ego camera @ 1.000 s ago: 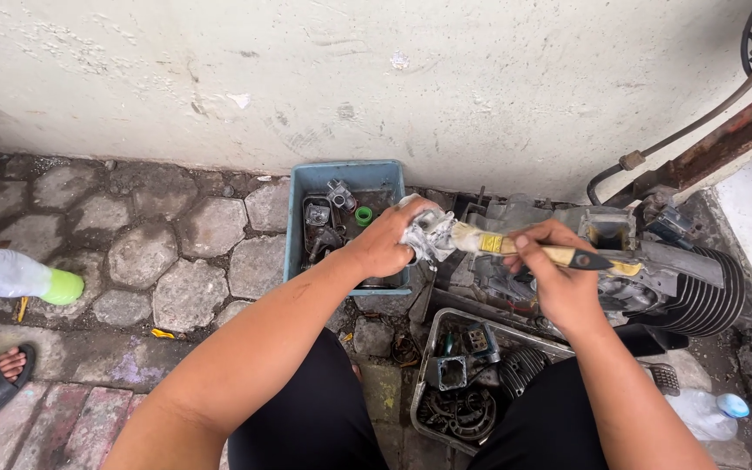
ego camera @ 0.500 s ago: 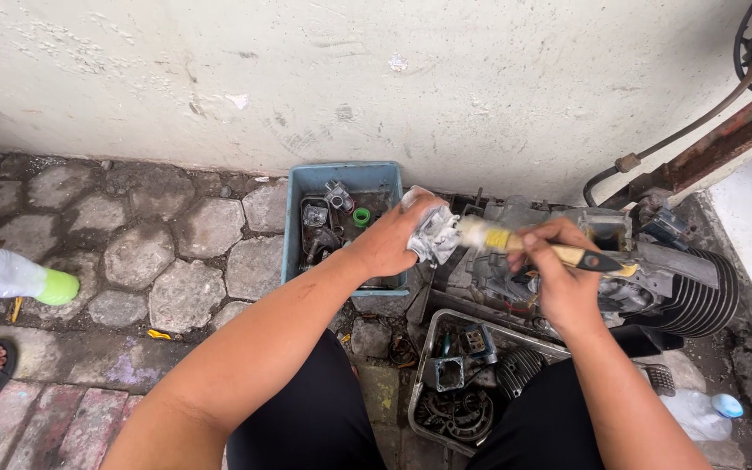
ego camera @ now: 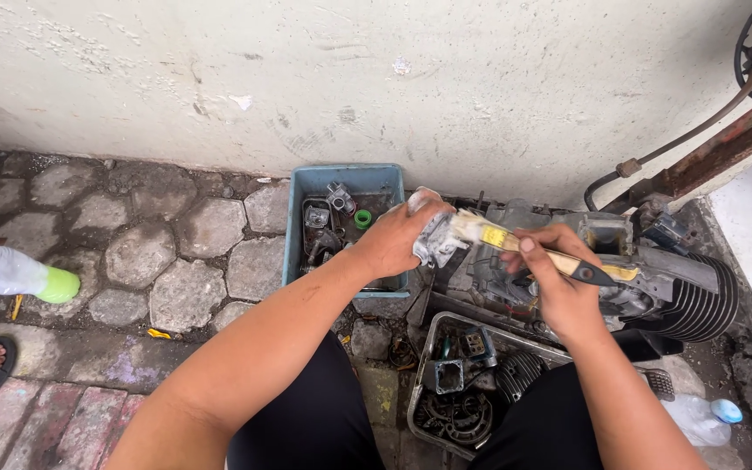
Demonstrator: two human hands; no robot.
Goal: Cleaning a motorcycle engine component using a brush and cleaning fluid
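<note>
Left hand [ego camera: 391, 239] clenched around the small metal part [ego camera: 435, 239] just right of the blue tray [ego camera: 345, 178]; right hand [ego camera: 559, 278] grasping the brush [ego camera: 515, 244], bristles on it. Grime remains; cleaning looks midway.

Outdoor roadside repair workshop, paving-stone ground [ego camera: 158, 252] by a plastered wall [ego camera: 393, 78], finned engine block [ego camera: 698, 300], blue tub [ego camera: 345, 187] and metal tray [ego camera: 424, 392] of greasy parts

A blue plastic tray [ego camera: 302, 228] containing small metal parts and a green cap [ego camera: 363, 218] stands against the white wall [ego camera: 306, 78]. A metal tray [ego camera: 422, 389] holds dark engine components. A finned cylinder [ego camera: 698, 300] lies at right. A clear bottle [ego camera: 10, 271] lies on the paving stones [ego camera: 158, 252].
</note>
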